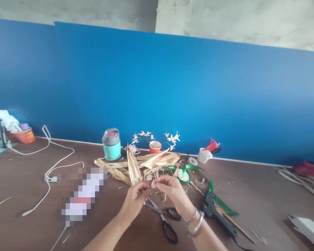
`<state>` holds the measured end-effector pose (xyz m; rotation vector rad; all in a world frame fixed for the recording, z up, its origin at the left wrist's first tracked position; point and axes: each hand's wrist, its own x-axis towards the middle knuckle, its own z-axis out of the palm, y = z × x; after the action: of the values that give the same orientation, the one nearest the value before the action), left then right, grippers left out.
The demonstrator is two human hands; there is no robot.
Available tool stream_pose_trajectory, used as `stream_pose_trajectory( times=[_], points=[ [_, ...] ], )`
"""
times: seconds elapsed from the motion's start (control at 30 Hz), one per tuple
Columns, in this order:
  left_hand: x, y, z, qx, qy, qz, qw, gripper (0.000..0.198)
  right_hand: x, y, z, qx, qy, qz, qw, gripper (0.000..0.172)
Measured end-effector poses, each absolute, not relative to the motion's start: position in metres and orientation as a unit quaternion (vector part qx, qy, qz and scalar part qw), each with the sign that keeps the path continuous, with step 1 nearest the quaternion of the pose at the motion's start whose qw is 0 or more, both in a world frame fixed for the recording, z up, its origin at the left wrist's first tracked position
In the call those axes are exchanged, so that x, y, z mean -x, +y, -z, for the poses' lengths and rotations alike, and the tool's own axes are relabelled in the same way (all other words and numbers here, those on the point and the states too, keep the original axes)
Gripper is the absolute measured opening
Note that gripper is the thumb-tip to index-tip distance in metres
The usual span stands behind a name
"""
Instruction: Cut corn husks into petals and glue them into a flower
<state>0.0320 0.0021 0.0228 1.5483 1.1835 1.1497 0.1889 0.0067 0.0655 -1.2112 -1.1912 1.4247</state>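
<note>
Where a husk scrap (153,184) sits between left hand (136,198) and right hand (176,192), each grip pinches it.

A blue partition (172,83) stood behind the brown tabletop (240,181) — paler toward the right — and a mottled greyish wall (246,21) showed above.

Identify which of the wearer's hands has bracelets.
The right hand: it wears a chain bracelet and a silver bangle; the left hand wears neither.
</note>
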Motion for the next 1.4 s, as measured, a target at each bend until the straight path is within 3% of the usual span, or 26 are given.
stream_pose_trajectory(
  times=[1.4],
  points=[
    [-0.0325,0.0039,-0.0135,-0.591,0.446,-0.475,0.476,0.018,-0.188,0.0088,-0.0631,0.492,-0.486,-0.578,0.432,0.023]
  ],
)
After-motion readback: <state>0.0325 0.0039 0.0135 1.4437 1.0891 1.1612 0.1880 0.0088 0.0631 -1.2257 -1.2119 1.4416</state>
